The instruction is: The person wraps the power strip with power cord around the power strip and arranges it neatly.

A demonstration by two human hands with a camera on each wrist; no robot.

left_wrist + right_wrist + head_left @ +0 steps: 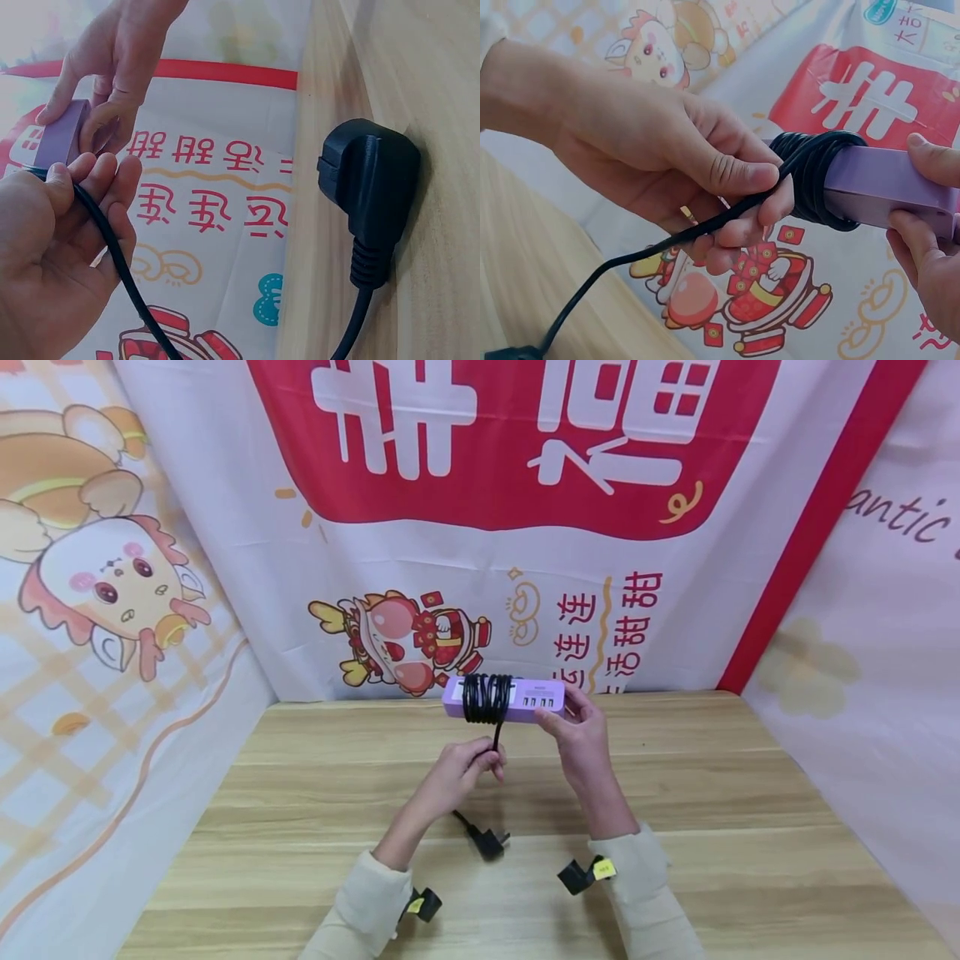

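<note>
A purple power strip [538, 692] is held up above the far part of the table, with black cord [487, 697] wound several times round its left half. My right hand [583, 735] grips the strip's right end, thumb on the near side by the USB ports. Below the coil, my left hand [461, 770] pinches the cord's loose length between thumb and fingers, as the right wrist view shows with the cord [727, 216] crossing the fingers. The cord's black plug [375, 195] lies at the table surface, nearer me than the left hand.
The wood-grain table [712, 793] spreads under both arms. Printed cloth [420, 552] hangs along its back edge, with more cloth on the left and right sides. Black wrist cameras [576, 877] with yellow labels sit at both sleeves.
</note>
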